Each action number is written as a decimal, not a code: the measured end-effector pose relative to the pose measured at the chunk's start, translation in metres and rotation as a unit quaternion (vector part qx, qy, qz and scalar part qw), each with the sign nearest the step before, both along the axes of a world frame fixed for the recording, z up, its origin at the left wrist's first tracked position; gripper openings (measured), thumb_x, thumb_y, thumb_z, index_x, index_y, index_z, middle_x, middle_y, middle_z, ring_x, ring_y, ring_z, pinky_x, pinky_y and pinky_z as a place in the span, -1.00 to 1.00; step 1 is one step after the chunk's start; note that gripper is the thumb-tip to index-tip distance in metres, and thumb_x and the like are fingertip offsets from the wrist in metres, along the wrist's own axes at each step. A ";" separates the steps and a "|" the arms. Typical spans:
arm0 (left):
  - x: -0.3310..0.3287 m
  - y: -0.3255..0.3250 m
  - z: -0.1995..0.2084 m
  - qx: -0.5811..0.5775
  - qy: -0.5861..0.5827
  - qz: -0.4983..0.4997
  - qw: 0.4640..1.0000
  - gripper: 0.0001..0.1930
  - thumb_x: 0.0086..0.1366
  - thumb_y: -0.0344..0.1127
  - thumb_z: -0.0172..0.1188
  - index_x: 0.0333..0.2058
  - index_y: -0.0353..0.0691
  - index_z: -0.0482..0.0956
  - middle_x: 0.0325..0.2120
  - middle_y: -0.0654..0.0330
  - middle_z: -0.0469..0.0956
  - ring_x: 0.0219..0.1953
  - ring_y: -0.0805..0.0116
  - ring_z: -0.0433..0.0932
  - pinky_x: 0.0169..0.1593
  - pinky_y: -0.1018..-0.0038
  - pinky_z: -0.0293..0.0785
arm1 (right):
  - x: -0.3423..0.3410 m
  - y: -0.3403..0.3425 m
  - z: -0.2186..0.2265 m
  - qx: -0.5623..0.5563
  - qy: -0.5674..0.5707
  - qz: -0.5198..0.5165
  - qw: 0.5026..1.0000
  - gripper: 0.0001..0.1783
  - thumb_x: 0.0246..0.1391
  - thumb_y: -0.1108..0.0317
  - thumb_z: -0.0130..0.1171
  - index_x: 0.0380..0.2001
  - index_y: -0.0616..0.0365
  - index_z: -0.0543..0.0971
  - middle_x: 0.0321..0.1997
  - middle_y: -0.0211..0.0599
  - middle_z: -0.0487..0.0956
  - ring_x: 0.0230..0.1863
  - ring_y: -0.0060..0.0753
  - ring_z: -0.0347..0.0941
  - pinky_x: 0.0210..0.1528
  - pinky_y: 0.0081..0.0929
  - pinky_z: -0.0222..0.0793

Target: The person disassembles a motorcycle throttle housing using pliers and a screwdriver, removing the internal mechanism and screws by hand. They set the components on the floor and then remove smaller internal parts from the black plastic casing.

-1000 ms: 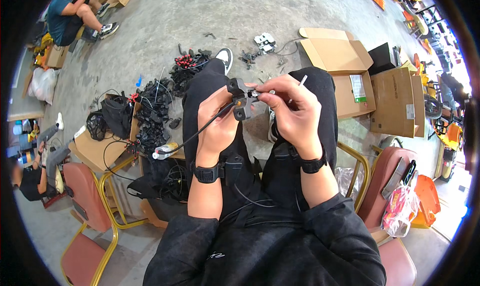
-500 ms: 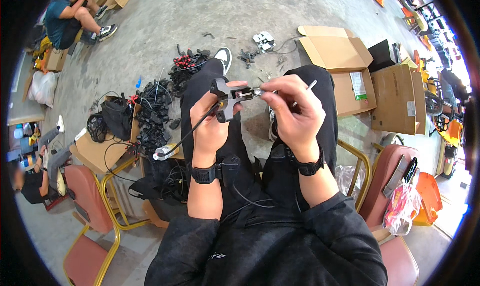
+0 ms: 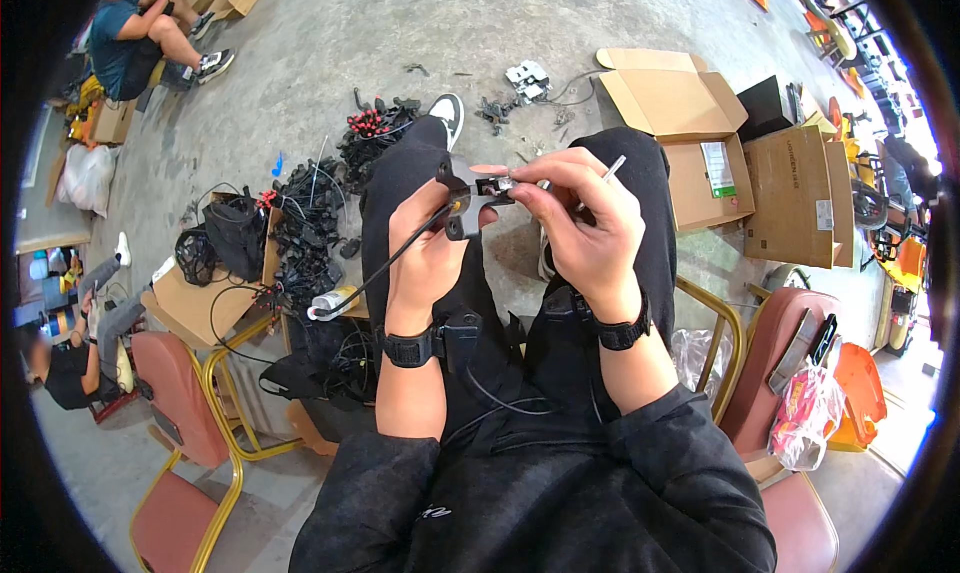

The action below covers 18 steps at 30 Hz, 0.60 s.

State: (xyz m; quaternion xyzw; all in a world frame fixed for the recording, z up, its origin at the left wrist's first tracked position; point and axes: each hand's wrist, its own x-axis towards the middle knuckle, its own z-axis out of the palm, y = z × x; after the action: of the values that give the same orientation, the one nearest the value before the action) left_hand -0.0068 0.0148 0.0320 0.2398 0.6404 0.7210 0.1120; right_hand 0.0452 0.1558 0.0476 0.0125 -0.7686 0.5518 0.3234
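Note:
My left hand is closed around a dark grey bracket-like device with flared ends, held above my lap. A black cable runs out of it, down past my left wrist. My right hand is closed, with thumb and forefinger pinched at the device's open right side, where small metallic parts show. What exactly those fingertips grip is too small to make out. A slim silver rod-shaped tool sticks up from between the fingers of this hand; its other end is hidden.
Piles of black cables and small parts lie on the floor at left, beside a small white bottle. Ahead is a white device. An open cardboard box stands at right. Chairs flank me; other people sit farther left.
My right fingertips have moved slightly left, closer in against the device. The device has turned a little in my left hand.

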 end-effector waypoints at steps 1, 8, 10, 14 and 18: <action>0.000 -0.001 0.000 -0.020 0.001 -0.002 1.000 -0.75 0.12 -0.60 0.00 -0.19 -0.41 0.48 -0.27 0.14 0.53 -0.29 0.48 0.51 -0.25 0.62 0.47 | 0.000 0.000 0.000 0.000 0.000 -0.001 1.000 -0.83 -0.17 0.55 0.25 -0.40 0.19 0.56 -0.43 -0.41 0.51 -0.67 -0.79 0.19 -0.65 -0.79 0.08; -0.001 0.000 -0.001 -0.030 -0.016 -0.003 0.999 -0.76 0.05 -0.61 0.07 -0.24 -0.43 0.46 -0.38 0.17 0.54 -0.36 0.54 0.49 -0.27 0.63 0.41 | 0.000 -0.002 0.003 -0.005 -0.019 -0.015 1.000 -0.81 -0.17 0.54 0.26 -0.39 0.17 0.56 -0.43 -0.44 0.50 -0.67 -0.82 0.15 -0.65 -0.80 0.05; -0.001 -0.001 -0.001 -0.038 -0.006 -0.002 0.999 -0.76 0.06 -0.57 0.10 -0.24 -0.43 0.45 -0.40 0.18 0.54 -0.37 0.55 0.47 -0.28 0.64 0.39 | 0.000 -0.002 0.002 -0.007 -0.019 -0.016 1.000 -0.81 -0.17 0.54 0.26 -0.38 0.16 0.56 -0.44 -0.45 0.50 -0.67 -0.81 0.14 -0.66 -0.79 0.05; -0.002 -0.005 -0.005 -0.072 -0.007 0.002 0.997 -0.75 0.08 -0.45 0.20 -0.25 -0.40 0.45 -0.44 0.21 0.54 -0.41 0.59 0.40 -0.31 0.65 0.32 | -0.002 0.000 0.001 -0.031 -0.044 -0.008 0.999 -0.81 -0.18 0.51 0.27 -0.39 0.17 0.56 -0.46 -0.47 0.51 -0.67 -0.81 0.12 -0.65 -0.79 0.03; -0.001 -0.001 -0.003 -0.052 -0.006 0.007 0.999 -0.73 0.09 -0.38 0.23 -0.26 -0.40 0.45 -0.44 0.21 0.54 -0.42 0.59 0.39 -0.32 0.65 0.31 | -0.001 0.001 -0.001 -0.067 -0.067 0.000 0.996 -0.83 -0.19 0.50 0.28 -0.41 0.19 0.57 -0.49 -0.51 0.51 -0.66 -0.83 0.09 -0.65 -0.81 -0.03</action>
State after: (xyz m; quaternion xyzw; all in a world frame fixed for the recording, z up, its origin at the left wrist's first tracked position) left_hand -0.0077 0.0136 0.0289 0.2250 0.6782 0.6887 0.1230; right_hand 0.0444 0.1572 0.0462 -0.0460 -0.7501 0.6014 0.2713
